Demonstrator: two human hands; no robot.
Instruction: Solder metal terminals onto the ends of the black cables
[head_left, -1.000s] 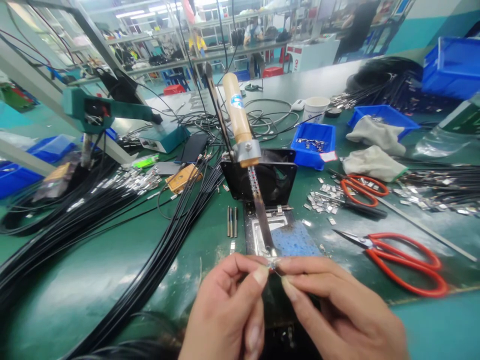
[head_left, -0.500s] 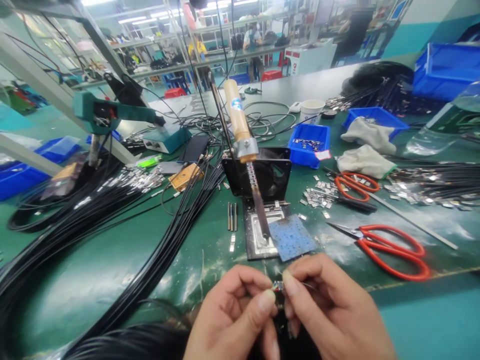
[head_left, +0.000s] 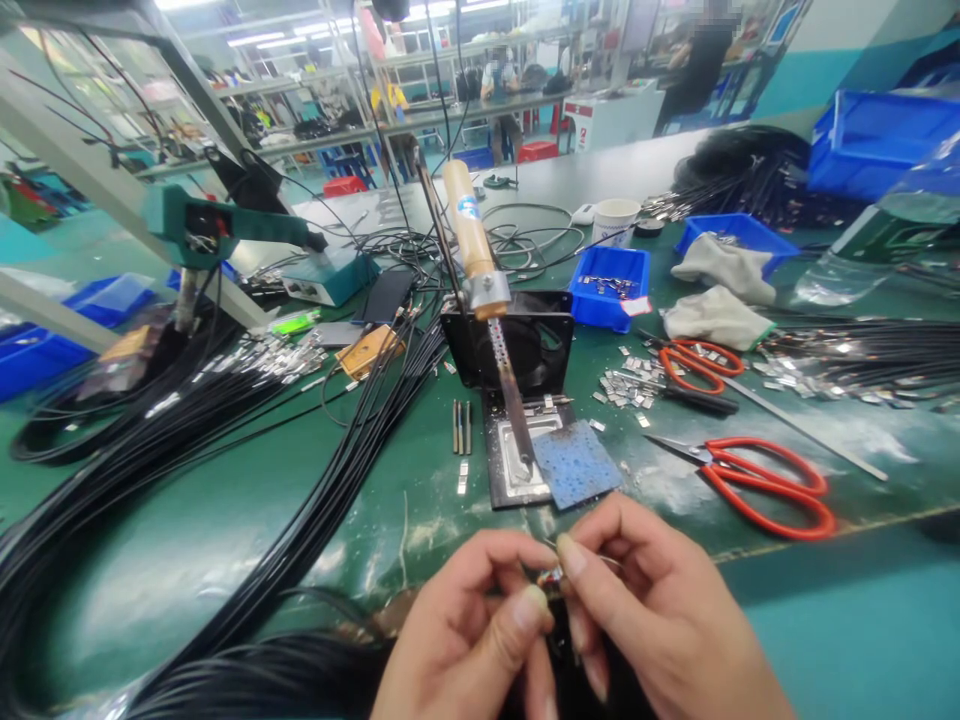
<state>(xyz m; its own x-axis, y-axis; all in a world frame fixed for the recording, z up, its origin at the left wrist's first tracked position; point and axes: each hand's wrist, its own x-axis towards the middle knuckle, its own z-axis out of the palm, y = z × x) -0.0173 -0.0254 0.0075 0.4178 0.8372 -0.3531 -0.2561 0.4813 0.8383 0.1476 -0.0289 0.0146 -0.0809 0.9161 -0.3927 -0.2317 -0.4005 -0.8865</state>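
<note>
At the bottom centre, my left hand and my right hand pinch a small connector end with coloured wires between their fingertips. A thin wire stands out beside the right thumb and index finger. Just beyond the hands lies a blue sponge, partly over a black plate with a metal tray. The soldering iron with a wooden handle leans down in its stand, its tip over the tray. My palms and the lower fingers hide part of what is held.
Black cable bundles curve along the left. Orange-handled scissors lie at the right, near loose metal connectors. A black fan stands behind the iron, beside a blue bin. White gloves and a bottle are farther right.
The view has shifted slightly, so the table items at the right appear farther left. Both hands still pinch the small piece, with the right fingertips a little farther left and higher.
</note>
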